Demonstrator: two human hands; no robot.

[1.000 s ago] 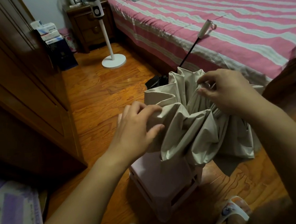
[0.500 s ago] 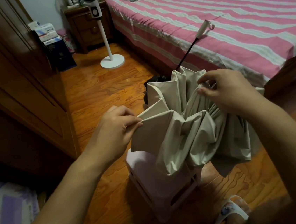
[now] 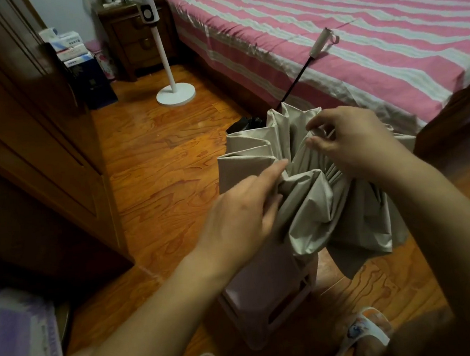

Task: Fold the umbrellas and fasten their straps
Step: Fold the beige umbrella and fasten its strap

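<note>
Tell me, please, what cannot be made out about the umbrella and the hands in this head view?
- Strap of the beige umbrella: not seen among the bunched canopy folds.
- Left hand: fingertips are blurred and buried in the fabric, so its grip is unclear.
- Right hand: what it pinches is too small to tell.
- Pink stool: its top is covered by canopy and forearm.

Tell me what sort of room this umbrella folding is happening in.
Most likely a home bedroom. A bed with a pink-and-white striped cover fills the right side, a wooden nightstand stands at its head, and a tall wooden wardrobe lines the left wall, with a pedestal fan on the wood floor.
</note>
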